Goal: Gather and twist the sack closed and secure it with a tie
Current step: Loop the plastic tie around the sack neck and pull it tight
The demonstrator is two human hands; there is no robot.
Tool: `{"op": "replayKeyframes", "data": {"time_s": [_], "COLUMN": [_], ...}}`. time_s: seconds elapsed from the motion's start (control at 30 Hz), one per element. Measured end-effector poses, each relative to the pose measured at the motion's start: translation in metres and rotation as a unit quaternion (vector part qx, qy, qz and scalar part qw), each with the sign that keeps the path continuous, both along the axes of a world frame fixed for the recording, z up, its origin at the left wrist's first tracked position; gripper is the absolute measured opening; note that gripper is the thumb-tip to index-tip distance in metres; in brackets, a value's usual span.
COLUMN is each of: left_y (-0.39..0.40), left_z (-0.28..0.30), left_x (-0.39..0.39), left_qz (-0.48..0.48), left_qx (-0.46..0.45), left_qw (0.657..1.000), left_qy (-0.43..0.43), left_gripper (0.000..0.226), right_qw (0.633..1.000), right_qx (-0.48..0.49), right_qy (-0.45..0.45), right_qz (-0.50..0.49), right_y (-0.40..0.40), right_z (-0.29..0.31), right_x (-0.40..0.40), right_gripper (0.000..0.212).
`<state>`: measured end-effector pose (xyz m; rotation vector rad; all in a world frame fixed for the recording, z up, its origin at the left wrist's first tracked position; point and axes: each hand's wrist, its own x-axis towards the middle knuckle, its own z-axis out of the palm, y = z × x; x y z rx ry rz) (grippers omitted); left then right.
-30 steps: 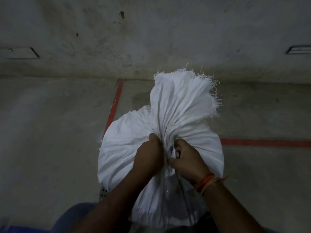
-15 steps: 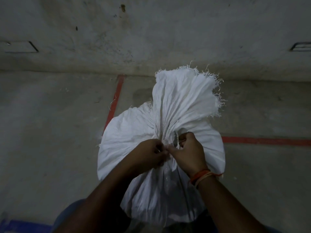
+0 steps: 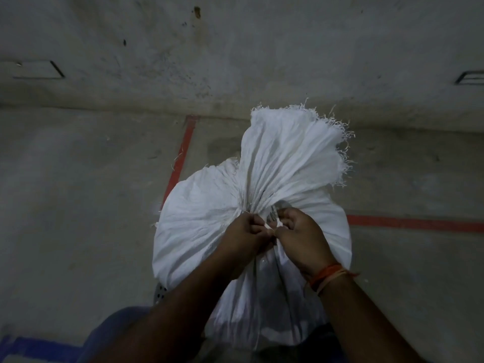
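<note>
A full white woven sack (image 3: pixel 204 226) stands on the concrete floor in front of me. Its mouth is gathered into a pleated neck, and the frayed top (image 3: pixel 290 142) fans out beyond it. A thin pale tie (image 3: pixel 272 224) runs around the neck. My left hand (image 3: pixel 246 234) pinches one end of the tie just left of the neck. My right hand (image 3: pixel 301 235) pinches the other end, thumb against the left hand. Both hands sit on the near side of the neck. Orange threads (image 3: pixel 327 276) circle my right wrist.
Red floor lines (image 3: pixel 180 158) run behind the sack and off to the right (image 3: pixel 413 224). A grey wall rises beyond the floor. A perforated metal piece (image 3: pixel 160 293) shows under the sack's left side. Blue fabric and a blue strip (image 3: pixel 39 347) lie at the lower left.
Both hands have drawn together at the sack's neck and shifted slightly up. The tie ends now show between the fingertips. The sack has stayed where it was.
</note>
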<state>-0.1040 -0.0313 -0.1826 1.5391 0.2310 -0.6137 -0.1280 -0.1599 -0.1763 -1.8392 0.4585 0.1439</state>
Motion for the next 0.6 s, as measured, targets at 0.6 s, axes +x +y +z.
{"op": "replayKeyframes", "data": {"time_s": [0.6], "left_y": [0.001], "left_z": [-0.017], "left_x": [-0.002], "left_qz": [0.143], "left_qx": [-0.121], "left_qw": [0.982], "left_qy": [-0.03], "left_gripper": [0.021], "right_qw": [0.974], "right_qx": [0.215], "right_qy": [-0.001], "right_qz": [0.072], "right_y": [-0.012], "right_z": [0.006], "right_x": [-0.003], "right_gripper": [0.047]}}
